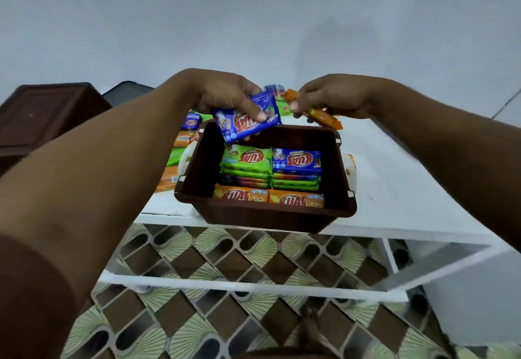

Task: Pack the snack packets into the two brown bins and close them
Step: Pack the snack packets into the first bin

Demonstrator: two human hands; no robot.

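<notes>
An open brown bin [262, 215] sits at the front edge of the white table [394, 178], holding stacked green, blue and orange snack packets [270, 172]. Above the bin's far left corner my left hand [225, 96] pinches a blue packet [242, 121]. To the right, my right hand [335, 96] pinches an orange packet [321, 116] over the bin's far rim. Loose packets [183, 138] lie on the table behind and left of the bin. A second brown bin [48, 116] stands at far left, lid on.
A dark lid or tray [127, 92] lies behind the second bin. The wall is close behind the table. Below the table's white frame [253, 282] is a patterned tile floor. A white round object [351, 172] peeks out at the bin's right side.
</notes>
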